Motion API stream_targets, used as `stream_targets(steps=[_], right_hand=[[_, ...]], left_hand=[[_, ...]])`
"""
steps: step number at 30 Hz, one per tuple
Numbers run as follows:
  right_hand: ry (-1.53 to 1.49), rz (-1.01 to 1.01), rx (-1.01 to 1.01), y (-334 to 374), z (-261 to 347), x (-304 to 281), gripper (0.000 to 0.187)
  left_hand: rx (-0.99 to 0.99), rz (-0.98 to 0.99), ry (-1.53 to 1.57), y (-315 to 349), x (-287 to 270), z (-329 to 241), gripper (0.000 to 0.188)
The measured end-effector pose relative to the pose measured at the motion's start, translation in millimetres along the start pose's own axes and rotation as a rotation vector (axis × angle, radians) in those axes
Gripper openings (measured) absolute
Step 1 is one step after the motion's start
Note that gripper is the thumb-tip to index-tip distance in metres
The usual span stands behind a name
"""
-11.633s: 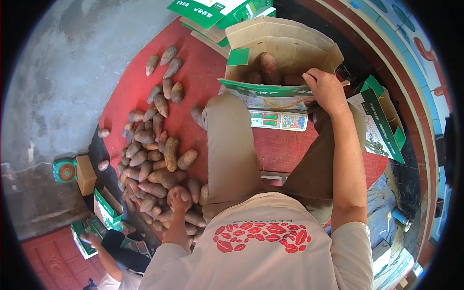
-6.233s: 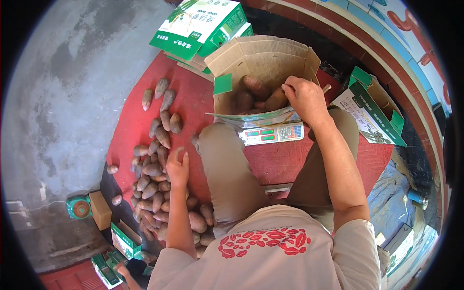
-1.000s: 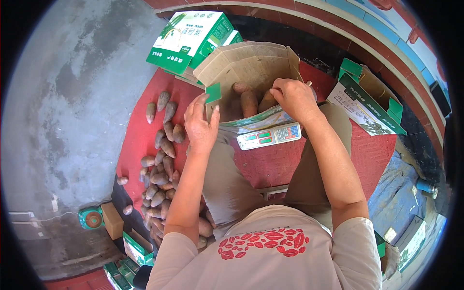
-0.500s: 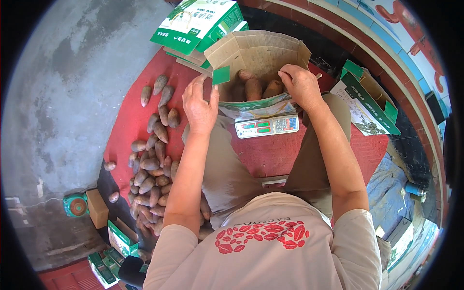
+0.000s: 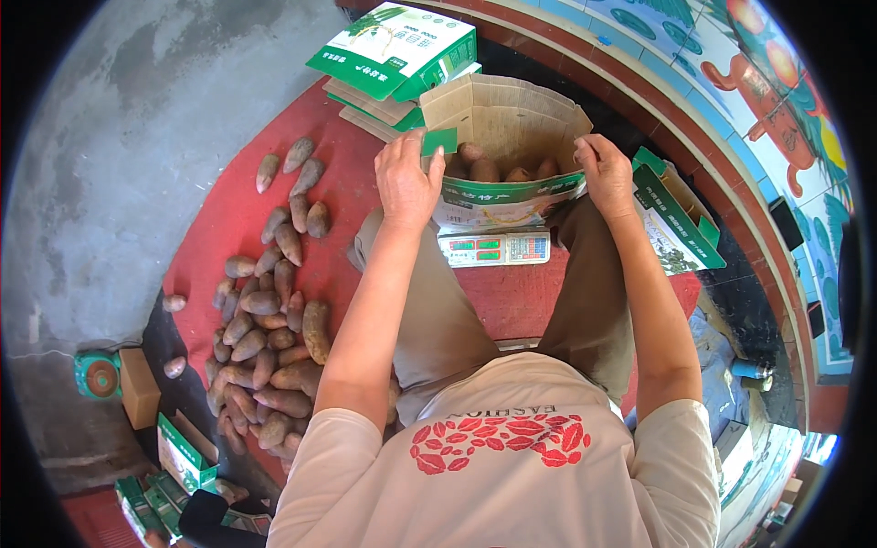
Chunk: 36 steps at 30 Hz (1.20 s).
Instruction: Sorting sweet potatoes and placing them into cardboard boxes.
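Note:
An open cardboard box (image 5: pixel 508 110) with a green-and-white outside stands upright between my knees, holding several brownish-red sweet potatoes (image 5: pixel 485 171). My left hand (image 5: pixel 408 179) is at the box's near left corner, its thumb and fingers closed on the small green flap (image 5: pixel 440 141). At the near right corner, my right hand (image 5: pixel 607 175) pinches the box's edge. The box sits on or just behind a white digital scale (image 5: pixel 494 249) with lit green displays; its platform is hidden beneath.
To the left, a heap of loose sweet potatoes (image 5: pixel 260 342) spreads over the red mat (image 5: pixel 215 247). Green-and-white cartons (image 5: pixel 399 47) are stacked at the far left of the box. Another open carton (image 5: pixel 677 217) stands on the right beside a tiled ledge (image 5: pixel 766 233).
My right hand has moved from over the box's inside to its right edge. My left fingers have closed in on the flap. The box's front wall now stands more upright.

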State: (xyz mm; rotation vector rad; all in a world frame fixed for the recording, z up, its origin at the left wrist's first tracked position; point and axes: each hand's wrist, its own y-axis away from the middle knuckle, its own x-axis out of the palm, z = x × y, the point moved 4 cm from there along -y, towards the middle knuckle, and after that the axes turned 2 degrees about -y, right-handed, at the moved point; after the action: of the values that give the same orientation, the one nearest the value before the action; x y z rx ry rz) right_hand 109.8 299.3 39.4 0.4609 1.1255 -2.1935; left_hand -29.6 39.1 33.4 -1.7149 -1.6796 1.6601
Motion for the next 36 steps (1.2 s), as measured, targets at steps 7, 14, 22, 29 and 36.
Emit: stream_targets(steps=[7,14,22,29,36], right_hand=[[0.045,0.129,0.062,-14.2,11.4,-18.1,0.016],[-0.003,0.25,-0.003,-24.6,22.4,-5.3,0.013],[0.103,0.64,-0.098,-65.7,13.2,57.8,0.015],[0.424,1.134,-0.426,-86.9,-16.0,175.8,0.023],[0.567,1.397,-0.527,-27.7,-69.2,273.3,0.025]], left_hand=[[-0.01,0.029,0.043,0.2,3.3,-5.4,0.036],[-0.089,0.05,0.125,3.2,10.9,-9.1,0.033],[-0.197,0.034,0.209,0.8,-0.4,-3.2,0.033],[-0.183,0.068,0.181,-3.1,2.9,-0.8,0.037],[-0.197,0.128,0.192,-4.9,3.2,-8.1,0.044]])
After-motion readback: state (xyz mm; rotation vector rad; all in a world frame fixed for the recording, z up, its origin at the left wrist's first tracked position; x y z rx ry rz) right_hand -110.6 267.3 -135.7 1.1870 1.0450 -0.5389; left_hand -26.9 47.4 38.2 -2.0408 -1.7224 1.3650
